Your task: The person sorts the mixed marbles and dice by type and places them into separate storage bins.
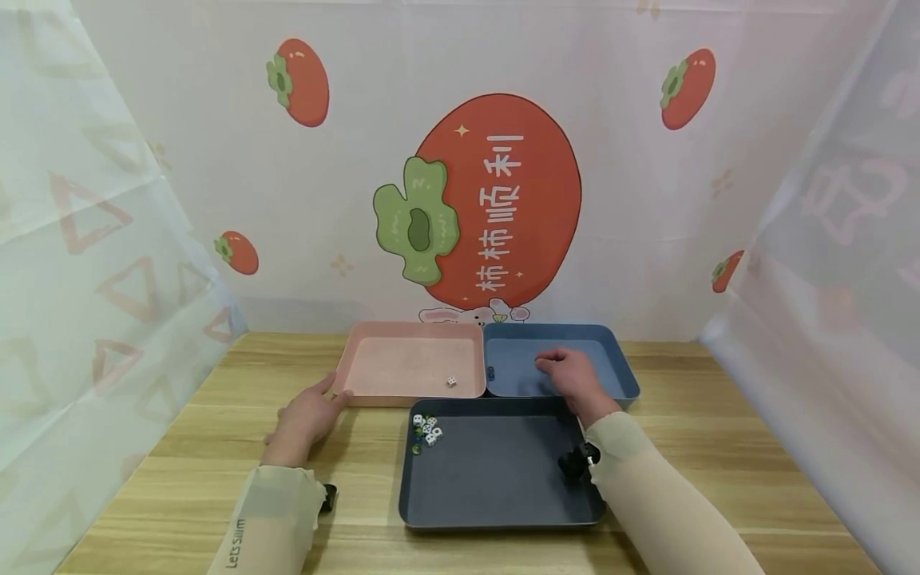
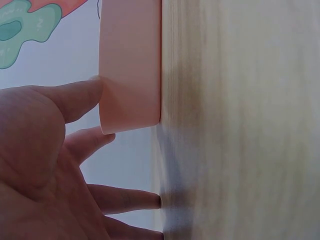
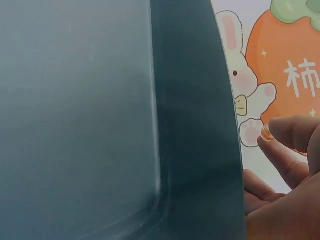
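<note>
My left hand [image 1: 307, 414] is at the near left corner of the pink tray [image 1: 410, 400]. In the left wrist view its thumb touches the tray's rim and the index fingertip meets the corner, while other fingers reach down to the table. Over the blue tray [image 1: 596, 339], my right hand [image 1: 571, 375] pinches a small clear marble [image 3: 266, 132] between thumb and index finger. One white die [image 1: 451, 382] lies in the pink tray, and a small dark blue piece [image 1: 490, 372] sits by the blue tray's left wall.
A dark grey tray [image 1: 503, 519] stands in front of the other two, under my right wrist. White dice [image 1: 431, 431] and a few greenish marbles [image 1: 417, 450] cluster in its far left corner. Behind the wooden table [image 1: 719, 447] hangs a printed cloth [image 1: 618, 239].
</note>
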Demonstrator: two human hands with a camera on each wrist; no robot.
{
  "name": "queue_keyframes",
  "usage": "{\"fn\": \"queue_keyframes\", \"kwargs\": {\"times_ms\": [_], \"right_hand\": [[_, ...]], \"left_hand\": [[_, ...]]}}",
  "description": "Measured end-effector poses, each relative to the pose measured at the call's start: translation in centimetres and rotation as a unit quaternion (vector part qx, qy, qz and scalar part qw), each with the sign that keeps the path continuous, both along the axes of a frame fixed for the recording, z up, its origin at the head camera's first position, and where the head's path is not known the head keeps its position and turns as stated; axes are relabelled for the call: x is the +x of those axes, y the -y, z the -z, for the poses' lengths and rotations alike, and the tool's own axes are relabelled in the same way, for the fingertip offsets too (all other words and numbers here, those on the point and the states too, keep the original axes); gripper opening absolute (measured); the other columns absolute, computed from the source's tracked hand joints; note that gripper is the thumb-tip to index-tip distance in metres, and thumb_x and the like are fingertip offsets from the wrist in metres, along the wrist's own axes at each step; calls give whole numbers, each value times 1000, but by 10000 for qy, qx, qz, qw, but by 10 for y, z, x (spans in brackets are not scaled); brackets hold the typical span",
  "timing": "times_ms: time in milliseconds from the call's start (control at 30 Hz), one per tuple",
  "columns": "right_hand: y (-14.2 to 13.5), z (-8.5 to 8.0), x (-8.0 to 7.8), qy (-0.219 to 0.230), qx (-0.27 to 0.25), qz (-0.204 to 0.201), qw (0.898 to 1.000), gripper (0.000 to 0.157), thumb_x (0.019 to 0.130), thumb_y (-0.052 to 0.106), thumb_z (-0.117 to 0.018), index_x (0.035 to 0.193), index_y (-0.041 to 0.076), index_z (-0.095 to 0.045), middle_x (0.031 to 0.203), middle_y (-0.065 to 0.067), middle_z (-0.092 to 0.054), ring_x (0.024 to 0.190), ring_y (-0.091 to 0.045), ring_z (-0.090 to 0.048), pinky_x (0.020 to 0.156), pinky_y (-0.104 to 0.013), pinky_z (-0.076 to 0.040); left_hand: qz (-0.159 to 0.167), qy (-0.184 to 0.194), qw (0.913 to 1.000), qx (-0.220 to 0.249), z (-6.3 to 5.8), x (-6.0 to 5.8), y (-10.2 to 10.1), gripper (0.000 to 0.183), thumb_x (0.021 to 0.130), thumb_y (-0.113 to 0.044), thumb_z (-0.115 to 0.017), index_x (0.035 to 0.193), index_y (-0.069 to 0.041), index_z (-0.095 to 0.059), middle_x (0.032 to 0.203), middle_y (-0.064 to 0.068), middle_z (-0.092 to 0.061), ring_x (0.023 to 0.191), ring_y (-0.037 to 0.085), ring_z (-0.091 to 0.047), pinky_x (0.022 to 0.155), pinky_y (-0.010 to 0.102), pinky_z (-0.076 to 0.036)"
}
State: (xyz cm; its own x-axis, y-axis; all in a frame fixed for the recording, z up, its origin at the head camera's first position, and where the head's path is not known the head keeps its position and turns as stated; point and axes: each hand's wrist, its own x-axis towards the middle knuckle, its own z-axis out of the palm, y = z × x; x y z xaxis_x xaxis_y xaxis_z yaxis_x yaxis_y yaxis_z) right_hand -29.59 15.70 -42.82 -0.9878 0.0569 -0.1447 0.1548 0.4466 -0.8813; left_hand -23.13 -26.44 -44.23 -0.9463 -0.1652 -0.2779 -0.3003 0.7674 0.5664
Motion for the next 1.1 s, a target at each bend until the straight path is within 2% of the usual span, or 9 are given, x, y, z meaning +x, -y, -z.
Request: {"fn": "queue_keyframes", "kwargs": {"times_ms": [267, 667, 1100], "right_hand": [[0, 1, -1, -5, 72, 63, 10000, 33, 101, 21, -61, 127, 1, -67, 132, -18, -57, 122, -37, -47, 103, -55, -40], [7, 10, 0, -340, 443, 72, 9984, 28, 101, 18, -60, 120, 1, -70, 127, -18, -61, 115, -35, -52, 95, -51, -47], [15, 8, 5, -463, 724, 243, 9960, 25, 99, 16, -61, 114, -1, -72, 122, -19, -63, 109, -34, -53, 89, -49, -48]], "left_hand": [[17, -8, 10000, -7, 0, 1, 0, 80, 98, -67, -40, 161, -23, -19, 155, 32, -21, 127, 76, 4, 80, 92, 0], [-3, 13, 10000, 23, -1, 1, 0, 78, 99, -65, -41, 161, -23, -19, 155, 32, -21, 128, 75, 4, 80, 92, 1], [98, 6, 10000, -10, 0, 1, 1, 79, 99, -66, -39, 161, -22, -19, 155, 32, -22, 128, 75, 3, 80, 92, 0]]}}
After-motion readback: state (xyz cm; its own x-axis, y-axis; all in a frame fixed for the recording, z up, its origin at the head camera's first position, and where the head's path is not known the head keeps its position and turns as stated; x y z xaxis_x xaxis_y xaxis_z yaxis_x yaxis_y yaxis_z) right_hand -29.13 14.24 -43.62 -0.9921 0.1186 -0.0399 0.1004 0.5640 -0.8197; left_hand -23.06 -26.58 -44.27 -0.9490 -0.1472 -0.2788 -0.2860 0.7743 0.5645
